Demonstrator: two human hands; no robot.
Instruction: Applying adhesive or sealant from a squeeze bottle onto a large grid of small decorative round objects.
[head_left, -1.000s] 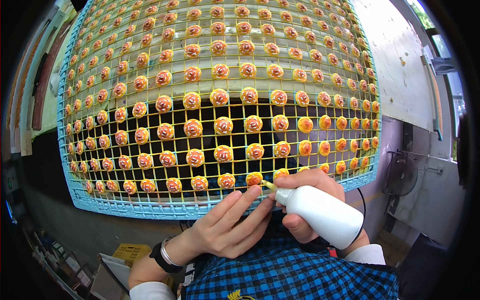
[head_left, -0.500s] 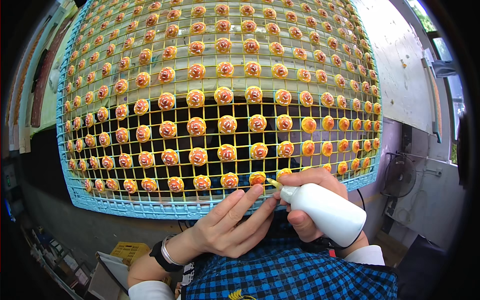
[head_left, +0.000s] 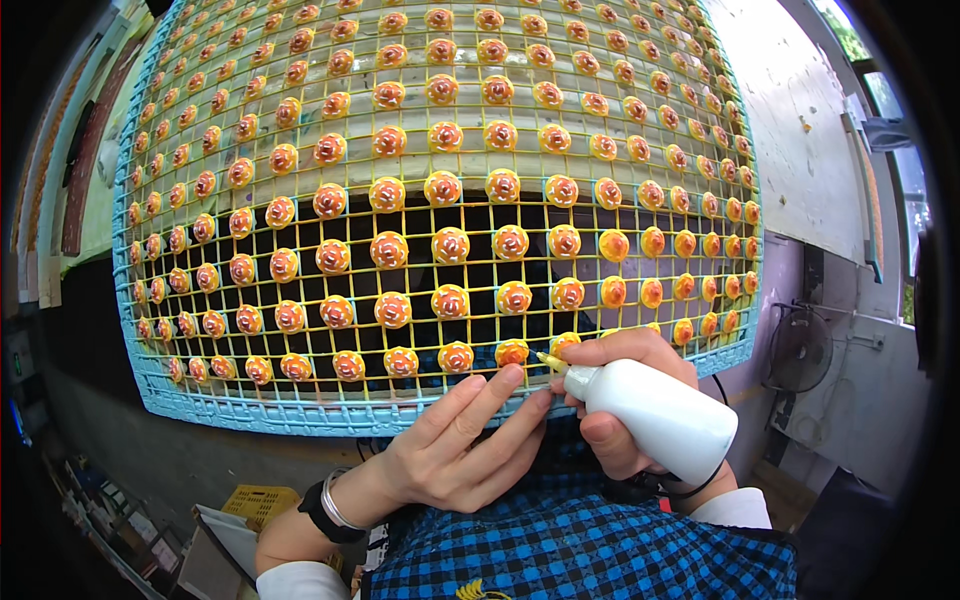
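My right hand [head_left: 645,350] wraps round a white squeeze bottle [head_left: 665,415], tilted so its yellowish nozzle [head_left: 552,362] points up and left. The nozzle's tip is just right of a small round orange-and-yellow piece [head_left: 512,352] in the grid's nearest row; this piece shows no white marks. My left hand [head_left: 455,440] has its fingers stretched out, the index fingertip at that piece's lower edge. Its other fingertips lie near the bottle's neck. To the left, the neighbouring piece [head_left: 456,357] bears short white dashes.
A yellow wire grid [head_left: 420,335] with a blue rim [head_left: 300,418] carries many rows of such pieces. Most have white dashes; several at the near right [head_left: 613,291] are plain. A fan [head_left: 800,350] stands at the right, and a yellow crate [head_left: 262,503] sits low at the left.
The grid and its pieces appear slightly further left and up in view. The bottle has shifted a little right at its base. Both hands keep nearly the same pose.
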